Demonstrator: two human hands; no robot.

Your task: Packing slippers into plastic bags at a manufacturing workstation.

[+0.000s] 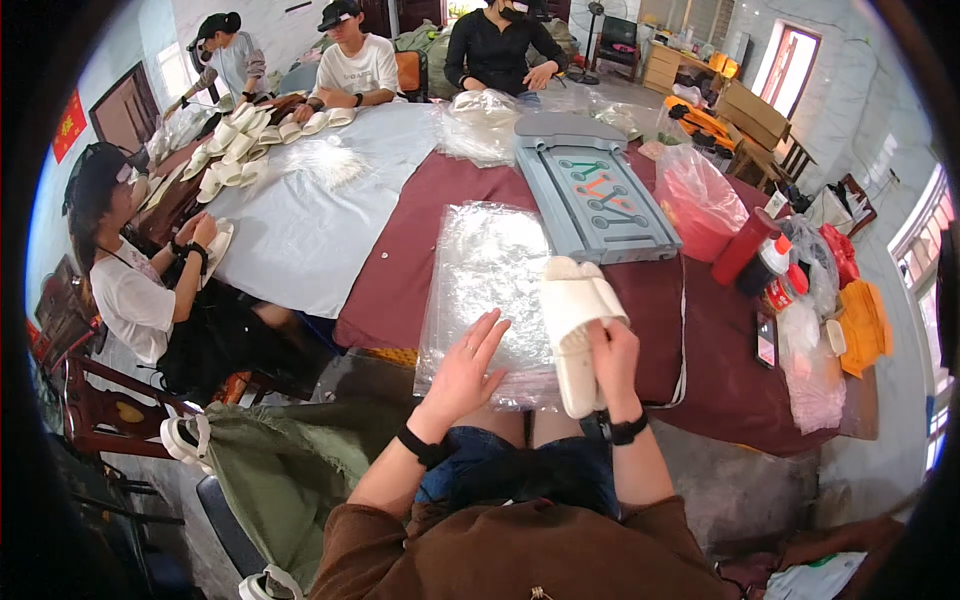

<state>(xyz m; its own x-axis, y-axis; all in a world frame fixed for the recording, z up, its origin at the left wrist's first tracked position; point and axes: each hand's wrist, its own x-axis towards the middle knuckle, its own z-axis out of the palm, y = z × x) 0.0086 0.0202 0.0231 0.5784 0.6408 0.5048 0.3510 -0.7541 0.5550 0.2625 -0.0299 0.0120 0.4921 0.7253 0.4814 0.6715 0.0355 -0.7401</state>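
My right hand (614, 362) is closed around a pair of cream slide slippers (572, 297), one laid against the other, toes pointing away from me. The slippers are at the right edge of a stack of clear plastic bags (482, 250) on the table in front of me. Over the near part of that stack, my left hand (462, 372) is open with its fingers stretched out and nothing in it. I cannot tell whether its palm touches the plastic.
Beyond the bags lies a grey plastic folding piece (592, 185). Bottles (775, 258), a pink-filled bag (697, 200) and a phone (766, 340) are at the right. Co-workers sit around a slipper pile (240, 140). A green sack (290, 470) stands at my left.
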